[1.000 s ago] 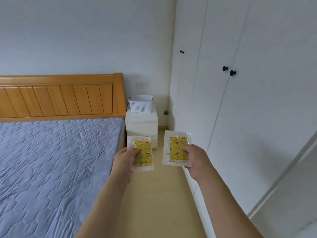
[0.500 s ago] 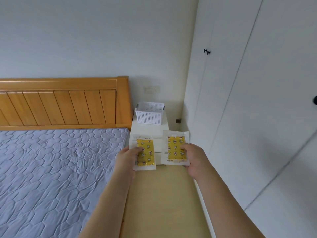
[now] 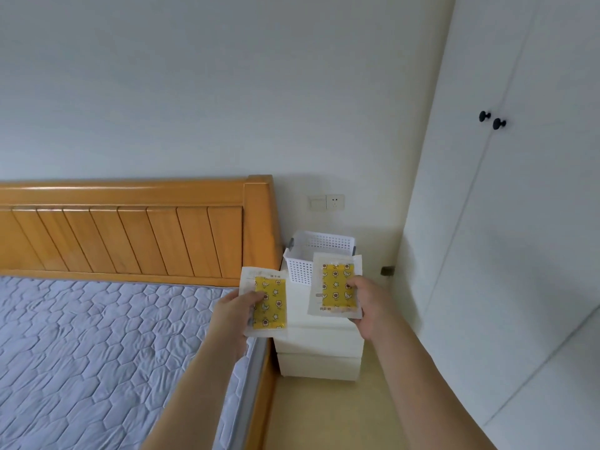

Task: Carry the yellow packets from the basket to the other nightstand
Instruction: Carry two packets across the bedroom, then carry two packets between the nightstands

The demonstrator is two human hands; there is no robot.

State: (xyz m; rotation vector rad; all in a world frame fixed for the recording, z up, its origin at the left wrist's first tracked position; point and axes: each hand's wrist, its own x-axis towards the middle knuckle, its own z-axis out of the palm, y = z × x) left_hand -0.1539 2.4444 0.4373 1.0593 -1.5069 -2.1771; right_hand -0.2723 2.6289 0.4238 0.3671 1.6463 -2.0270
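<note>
two flat yellow packets with clear plastic borders and a star/flower print, both held up in the air in front of the person, one per hand. left packet (image 3: 268,303) is pinched by the left hand (image 3: 234,311), thumb across its left edge, over the corner of the bed. right packet (image 3: 336,290) is pinched by the right hand (image 3: 370,305), thumb on its right side, in front of the white perforated plastic basket (image 3: 303,258). packets are apart from each other, not touching, both upright with the printed face toward the person.

basket sits at the back of the white two-drawer nightstand (image 3: 319,349), against the wall. nightstand sits between the wooden slatted headboard (image 3: 130,228) and the white wardrobe doors with black round knobs (image 3: 492,120). grey quilted mattress (image 3: 97,352) to the left. white switch and socket plate (image 3: 326,202) on the wall above the basket.
</note>
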